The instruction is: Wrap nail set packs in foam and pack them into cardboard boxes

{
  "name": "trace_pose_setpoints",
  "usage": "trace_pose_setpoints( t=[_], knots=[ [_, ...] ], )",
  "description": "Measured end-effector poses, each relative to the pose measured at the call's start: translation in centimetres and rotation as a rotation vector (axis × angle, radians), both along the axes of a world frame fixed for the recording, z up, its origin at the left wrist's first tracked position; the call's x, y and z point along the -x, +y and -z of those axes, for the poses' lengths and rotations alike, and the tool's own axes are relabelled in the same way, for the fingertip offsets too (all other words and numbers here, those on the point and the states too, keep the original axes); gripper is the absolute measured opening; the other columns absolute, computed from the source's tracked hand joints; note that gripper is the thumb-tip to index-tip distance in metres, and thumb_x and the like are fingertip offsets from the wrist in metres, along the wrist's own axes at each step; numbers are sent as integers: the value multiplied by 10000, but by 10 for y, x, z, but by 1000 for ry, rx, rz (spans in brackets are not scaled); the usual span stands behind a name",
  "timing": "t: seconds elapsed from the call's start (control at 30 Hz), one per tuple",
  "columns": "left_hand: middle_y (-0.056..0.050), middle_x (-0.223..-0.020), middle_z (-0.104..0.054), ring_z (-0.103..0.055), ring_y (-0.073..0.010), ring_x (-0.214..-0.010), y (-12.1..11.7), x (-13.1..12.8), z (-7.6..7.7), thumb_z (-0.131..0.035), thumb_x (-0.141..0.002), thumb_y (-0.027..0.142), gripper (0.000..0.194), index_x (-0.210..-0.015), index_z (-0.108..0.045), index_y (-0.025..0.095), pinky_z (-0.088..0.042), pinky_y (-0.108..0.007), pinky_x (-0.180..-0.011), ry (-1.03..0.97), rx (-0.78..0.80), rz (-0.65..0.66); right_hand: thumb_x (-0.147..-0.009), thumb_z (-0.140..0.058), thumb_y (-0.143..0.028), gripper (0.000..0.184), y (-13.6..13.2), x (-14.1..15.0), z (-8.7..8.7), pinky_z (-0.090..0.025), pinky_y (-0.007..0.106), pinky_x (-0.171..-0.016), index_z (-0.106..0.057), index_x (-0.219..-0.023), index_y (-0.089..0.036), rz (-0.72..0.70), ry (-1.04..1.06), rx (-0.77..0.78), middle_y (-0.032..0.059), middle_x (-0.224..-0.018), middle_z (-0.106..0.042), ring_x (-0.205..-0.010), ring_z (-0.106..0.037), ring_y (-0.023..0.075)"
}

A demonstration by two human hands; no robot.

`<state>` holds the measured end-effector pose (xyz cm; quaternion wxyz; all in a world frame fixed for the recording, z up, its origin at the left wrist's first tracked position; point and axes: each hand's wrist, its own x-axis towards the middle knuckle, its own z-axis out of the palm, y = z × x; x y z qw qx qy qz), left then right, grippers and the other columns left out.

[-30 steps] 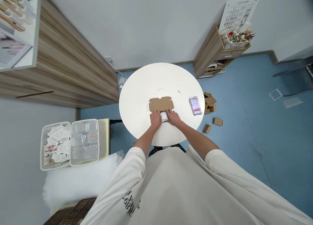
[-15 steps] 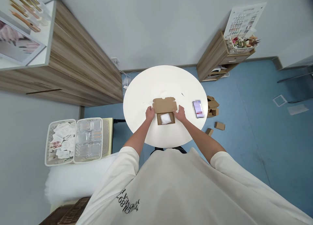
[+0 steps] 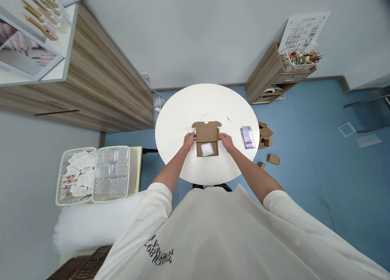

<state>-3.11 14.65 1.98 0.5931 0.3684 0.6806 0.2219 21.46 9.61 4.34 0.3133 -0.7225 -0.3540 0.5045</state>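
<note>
A small brown cardboard box (image 3: 198, 151) lies on the round white table (image 3: 202, 105) with its lid (image 3: 207, 134) raised and tilted back. Inside rests a white wrapped packet (image 3: 207, 149). At the left edge of the lid, my left hand (image 3: 189, 141) has its fingers closed on the side flap. My right hand (image 3: 226, 141) pinches the flap on the opposite side. Both side flaps are turned up from the lid, and the front tuck flap (image 3: 201, 124) spreads out at the far end.
To the right on the table lies a pixelated purple item (image 3: 248, 137), with a small dark object (image 3: 229, 119) nearby. Cardboard boxes (image 3: 265, 134) lie on the floor beyond the table's right edge. White baskets (image 3: 94, 174) with packets and clear trays stand at left.
My hands have shifted from the box's near corners onto the lid's side flaps. Those flaps, flat and spread before, are now bent upward.
</note>
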Motion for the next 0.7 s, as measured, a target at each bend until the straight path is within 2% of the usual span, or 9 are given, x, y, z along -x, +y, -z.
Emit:
trace_pose_setpoints(
  t=[0.13,0.23,0.37,0.5,0.6,0.7],
  knots=[
    [-110,-1217,-699,-700,-210,-931,0,5,-8,-366,-991,626,476,-923,-586,210,-515,-341,-760,-80,33,8,-945,-432,-639,555,2,-5,0,-534,312,-775,-720,-1070,-182,72,155,66,104,-1277,-693,-992,-680,228],
    [-111,-1202,-702,-697,-219,-969,-1,9,-14,-281,-982,710,560,-951,-557,224,-518,-342,-779,-105,58,9,-964,-370,-665,600,3,-8,-2,-527,293,-727,-714,-1129,-201,78,241,85,92,-1292,-690,-944,-692,213],
    [-122,-1276,-678,-678,-239,-1072,-6,15,-23,-225,-957,775,667,-1113,-577,230,-516,-347,-829,-180,70,23,-984,-270,-686,672,1,-14,-7,-510,290,-762,-727,-1172,-231,-3,193,92,55,-1289,-699,-1009,-664,212],
    [-113,-1370,-637,-640,-266,-1187,-14,23,-31,-200,-914,840,791,-1237,-609,245,-517,-365,-904,-246,66,82,-993,-193,-705,752,-3,-20,-13,-523,305,-799,-696,-1260,-215,-56,211,127,82,-1240,-715,-1019,-666,218],
    [-116,-1416,-606,-622,-288,-1227,-19,28,-34,-227,-888,871,829,-1255,-627,243,-526,-379,-932,-304,74,113,-990,-180,-723,775,-7,-23,-19,-551,306,-794,-601,-1398,-217,-95,279,153,102,-1213,-708,-985,-692,219],
    [-121,-1430,-593,-626,-300,-1219,-24,31,-34,-289,-876,878,811,-1189,-662,229,-536,-386,-941,-345,74,144,-985,-207,-734,765,-13,-24,-27,-572,307,-807,-536,-1468,-240,-166,274,175,100,-1225,-687,-997,-698,225]
  ],
)
